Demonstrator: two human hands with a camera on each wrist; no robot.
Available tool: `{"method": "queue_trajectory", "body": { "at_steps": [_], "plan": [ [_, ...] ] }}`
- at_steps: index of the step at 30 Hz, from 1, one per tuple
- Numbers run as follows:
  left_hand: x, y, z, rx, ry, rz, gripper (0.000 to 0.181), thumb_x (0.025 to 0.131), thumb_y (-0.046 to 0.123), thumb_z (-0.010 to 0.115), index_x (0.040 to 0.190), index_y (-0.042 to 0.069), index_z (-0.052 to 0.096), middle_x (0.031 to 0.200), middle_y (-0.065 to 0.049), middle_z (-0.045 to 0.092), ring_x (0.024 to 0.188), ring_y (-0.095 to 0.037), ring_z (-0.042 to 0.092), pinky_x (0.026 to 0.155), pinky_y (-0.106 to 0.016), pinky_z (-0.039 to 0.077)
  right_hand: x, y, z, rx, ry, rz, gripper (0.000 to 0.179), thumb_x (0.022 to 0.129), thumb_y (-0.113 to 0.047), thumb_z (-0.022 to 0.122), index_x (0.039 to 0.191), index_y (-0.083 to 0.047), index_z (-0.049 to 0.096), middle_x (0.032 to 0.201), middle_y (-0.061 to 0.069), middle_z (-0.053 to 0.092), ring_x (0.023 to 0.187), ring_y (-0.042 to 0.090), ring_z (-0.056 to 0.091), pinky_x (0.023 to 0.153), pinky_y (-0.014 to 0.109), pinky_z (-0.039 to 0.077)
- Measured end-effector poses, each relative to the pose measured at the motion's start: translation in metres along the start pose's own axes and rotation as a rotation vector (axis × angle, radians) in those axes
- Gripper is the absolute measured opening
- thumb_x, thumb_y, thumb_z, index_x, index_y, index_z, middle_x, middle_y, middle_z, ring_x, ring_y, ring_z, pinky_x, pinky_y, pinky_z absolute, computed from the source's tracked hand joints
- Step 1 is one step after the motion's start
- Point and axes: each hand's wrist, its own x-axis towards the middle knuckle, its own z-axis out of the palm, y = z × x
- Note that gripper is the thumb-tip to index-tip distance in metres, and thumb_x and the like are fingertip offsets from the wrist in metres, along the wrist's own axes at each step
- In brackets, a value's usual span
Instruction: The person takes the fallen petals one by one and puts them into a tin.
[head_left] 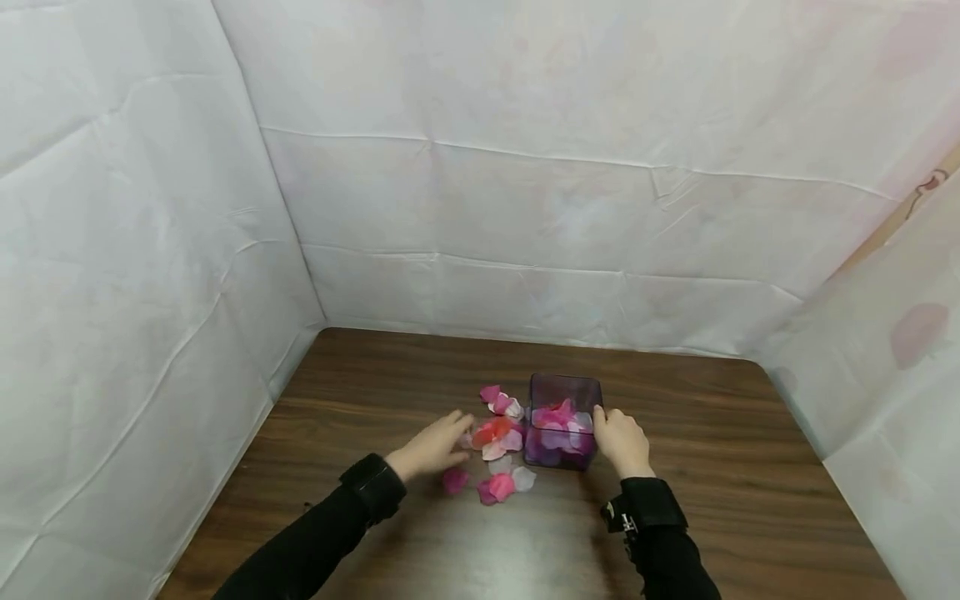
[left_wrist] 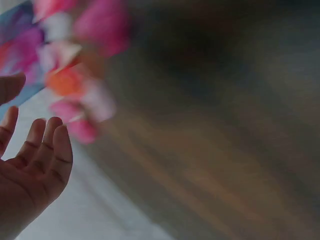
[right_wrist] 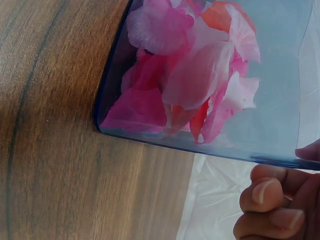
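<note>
A see-through purple box [head_left: 563, 417] stands upright on the table, part filled with pink, white and red petals [right_wrist: 197, 75]. My right hand [head_left: 624, 442] pinches the box's right wall at the rim, thumb inside and curled fingers outside, as the right wrist view shows. Left of the box, loose petals [head_left: 495, 433] in pink, orange and white lie in a scattered heap. Beside that heap is my left hand [head_left: 433, 447], fingers spread and loosely bent, fingertips at the heap's left edge. In the left wrist view its palm [left_wrist: 30, 185] shows with nothing in it.
The brown wood-grain table [head_left: 697, 417] runs back to a white cloth wall [head_left: 525, 208]. More cloth hangs on the left [head_left: 150, 292] and right sides. A few single petals [head_left: 455, 480] lie nearer the table's front.
</note>
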Motion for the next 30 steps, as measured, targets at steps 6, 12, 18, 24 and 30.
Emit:
{"method": "queue_trajectory", "body": {
  "at_steps": [6, 12, 18, 24, 30],
  "plan": [
    [-0.036, -0.013, 0.021, 0.062, -0.194, -0.005, 0.042, 0.085, 0.017, 0.070, 0.124, 0.014, 0.055, 0.112, -0.006, 0.053, 0.101, -0.019, 0.054, 0.081, -0.033, 0.050, -0.001, 0.001, 0.000, 0.002, -0.001, -0.006, 0.055, 0.100, -0.032, 0.028, 0.114, 0.011, 0.059, 0.113, 0.033, 0.059, 0.099, 0.051, 0.057, 0.076, 0.056, 0.047],
    [-0.035, -0.003, 0.034, 0.192, -0.185, -0.012, 0.035, 0.083, 0.020, 0.072, 0.115, 0.017, 0.060, 0.105, -0.003, 0.051, 0.091, -0.014, 0.053, 0.073, -0.028, 0.051, 0.000, 0.002, -0.002, -0.002, 0.018, -0.013, 0.054, 0.100, -0.031, 0.029, 0.110, 0.011, 0.060, 0.110, 0.033, 0.060, 0.094, 0.050, 0.059, 0.070, 0.054, 0.048],
    [-0.032, 0.006, 0.037, 0.208, -0.178, -0.025, 0.021, 0.080, 0.009, 0.073, 0.090, 0.014, 0.056, 0.079, 0.004, 0.047, 0.068, -0.007, 0.044, 0.061, -0.021, 0.043, -0.002, -0.001, 0.000, 0.002, 0.004, -0.004, 0.054, 0.100, -0.032, 0.029, 0.114, 0.010, 0.060, 0.114, 0.033, 0.060, 0.099, 0.050, 0.058, 0.074, 0.055, 0.048],
    [-0.029, 0.006, 0.039, 0.154, -0.152, 0.001, 0.019, 0.082, 0.002, 0.065, 0.072, 0.013, 0.054, 0.062, 0.009, 0.044, 0.057, -0.004, 0.039, 0.055, -0.018, 0.037, -0.001, -0.002, 0.000, 0.000, 0.005, -0.009, 0.054, 0.100, -0.031, 0.028, 0.115, 0.011, 0.059, 0.113, 0.033, 0.059, 0.098, 0.050, 0.058, 0.074, 0.056, 0.048],
    [-0.013, 0.007, 0.027, 0.117, -0.044, 0.020, 0.007, 0.085, 0.006, 0.067, 0.083, 0.010, 0.061, 0.070, 0.007, 0.051, 0.063, -0.005, 0.045, 0.059, -0.019, 0.041, 0.000, 0.000, -0.001, -0.005, 0.004, -0.009, 0.054, 0.100, -0.031, 0.028, 0.115, 0.011, 0.059, 0.114, 0.033, 0.059, 0.098, 0.051, 0.057, 0.076, 0.056, 0.047]
  ]
}}
